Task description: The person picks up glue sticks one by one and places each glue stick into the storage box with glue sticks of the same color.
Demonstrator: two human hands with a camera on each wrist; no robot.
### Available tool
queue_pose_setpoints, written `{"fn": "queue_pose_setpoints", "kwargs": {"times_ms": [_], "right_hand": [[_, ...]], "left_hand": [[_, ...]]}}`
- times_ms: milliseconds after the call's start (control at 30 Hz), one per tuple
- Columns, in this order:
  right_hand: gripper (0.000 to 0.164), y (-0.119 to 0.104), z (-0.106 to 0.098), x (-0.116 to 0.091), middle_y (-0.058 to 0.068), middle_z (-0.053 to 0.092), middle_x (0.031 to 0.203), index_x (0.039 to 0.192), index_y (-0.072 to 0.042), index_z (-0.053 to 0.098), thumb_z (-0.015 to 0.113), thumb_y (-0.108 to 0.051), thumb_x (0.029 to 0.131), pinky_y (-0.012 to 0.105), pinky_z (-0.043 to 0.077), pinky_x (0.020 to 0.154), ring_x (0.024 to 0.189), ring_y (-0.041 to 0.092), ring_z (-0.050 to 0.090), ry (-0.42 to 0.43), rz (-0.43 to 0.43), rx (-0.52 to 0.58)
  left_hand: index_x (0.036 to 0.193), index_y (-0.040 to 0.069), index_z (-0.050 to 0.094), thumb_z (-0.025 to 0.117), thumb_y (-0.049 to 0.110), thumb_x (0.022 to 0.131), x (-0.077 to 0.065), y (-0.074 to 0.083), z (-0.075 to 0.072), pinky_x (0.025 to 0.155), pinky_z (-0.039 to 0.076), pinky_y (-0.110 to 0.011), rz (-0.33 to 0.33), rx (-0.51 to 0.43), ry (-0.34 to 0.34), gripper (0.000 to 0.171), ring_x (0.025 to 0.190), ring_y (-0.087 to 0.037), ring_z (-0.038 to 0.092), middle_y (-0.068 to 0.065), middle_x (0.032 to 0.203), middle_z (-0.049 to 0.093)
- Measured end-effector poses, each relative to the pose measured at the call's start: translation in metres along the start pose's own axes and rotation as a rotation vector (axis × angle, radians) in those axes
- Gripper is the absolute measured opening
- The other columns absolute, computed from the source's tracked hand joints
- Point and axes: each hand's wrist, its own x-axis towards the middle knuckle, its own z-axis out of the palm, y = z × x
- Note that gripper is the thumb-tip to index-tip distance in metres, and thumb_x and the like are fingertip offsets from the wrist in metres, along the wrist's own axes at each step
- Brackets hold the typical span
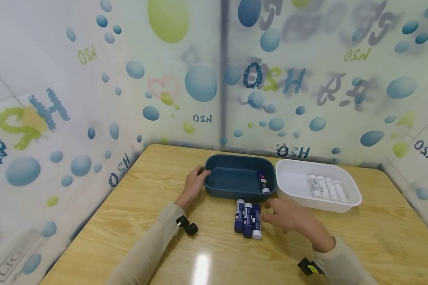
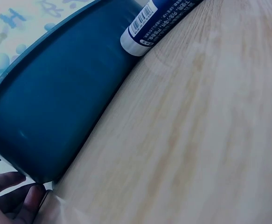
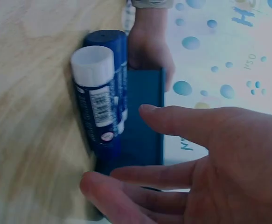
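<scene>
Our right hand [image 1: 289,215], fingers parted and holding nothing, is nearer: just left of it, 3 navy-blue, white-ended plastic cylinders [image 1: 247,220] lie side by side on the light-brown wood-grained table [image 1: 381,225], long axes running away from us towards the dark-blue rectangular plastic tray [image 1: 228,193], whose left rim our left hand [image 1: 193,186] grips.

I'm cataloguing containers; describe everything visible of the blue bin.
The blue bin is a dark, smooth, plastic-looking open box with rounded corners. It sits upright on the table, one glue stick inside at its right end. The left hand holds its left end; the white bin stands close beside its right, perhaps touching.
</scene>
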Motion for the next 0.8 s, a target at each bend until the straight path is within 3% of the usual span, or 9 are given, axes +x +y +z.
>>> {"fn": "queue_pose_setpoints", "kwargs": {"times_ms": [100, 233, 433, 633, 800], "right_hand": [[0.053, 0.001, 0.003, 0.002, 0.011, 0.074, 0.109, 0.132, -0.001, 0.065, 0.074, -0.038, 0.094, 0.032, 0.057, 0.054, 0.058, 0.019, 0.065, -0.031, 0.056, 0.039], [0.067, 0.002, 0.009, 0.006, 0.008, 0.071, 0.101, 0.14, 0.0, 0.058, 0.078, -0.041, 0.091, 0.031, 0.055, 0.055, 0.06, 0.018, 0.063, -0.048, 0.077, 0.037], [0.07, 0.003, 0.02, 0.008, 0.005, 0.062, 0.069, 0.144, -0.002, 0.051, 0.08, -0.036, 0.09, 0.028, 0.044, 0.049, 0.049, 0.018, 0.057, -0.074, 0.064, 0.083], [0.07, 0.003, 0.021, 0.011, 0.007, 0.064, 0.066, 0.148, -0.002, 0.045, 0.077, -0.029, 0.092, 0.029, 0.047, 0.048, 0.049, 0.02, 0.059, -0.078, 0.014, 0.136], [0.074, 0.006, 0.023, 0.013, 0.007, 0.064, 0.065, 0.149, -0.002, 0.041, 0.077, -0.034, 0.093, 0.029, 0.047, 0.048, 0.048, 0.021, 0.06, -0.084, -0.006, 0.167]], "left_hand": [[0.14, 0.007, 0.061, 0.055, 0.038, 0.103, 0.0, 0.0, 0.0, 0.105, 0.05, -0.052, -0.002, -0.009, -0.004, 0.048, 0.124, -0.033, 0.062, -0.016, 0.136, 0.065], [0.14, 0.008, 0.061, 0.055, 0.039, 0.103, -0.001, 0.0, -0.001, 0.105, 0.05, -0.052, 0.0, -0.015, -0.009, 0.048, 0.123, -0.034, 0.062, -0.015, 0.136, 0.065], [0.139, 0.008, 0.062, 0.056, 0.039, 0.103, -0.004, -0.004, -0.001, 0.107, 0.049, -0.052, -0.026, -0.023, -0.012, 0.047, 0.126, -0.033, 0.061, -0.014, 0.138, 0.064], [0.135, 0.011, 0.064, 0.055, 0.041, 0.103, -0.002, -0.002, -0.001, 0.107, 0.049, -0.051, -0.014, -0.023, 0.002, 0.045, 0.124, -0.032, 0.062, -0.013, 0.135, 0.066], [0.136, 0.01, 0.063, 0.055, 0.041, 0.103, 0.0, -0.002, -0.001, 0.107, 0.049, -0.052, -0.005, -0.014, -0.005, 0.046, 0.125, -0.033, 0.061, -0.013, 0.136, 0.065]]}}
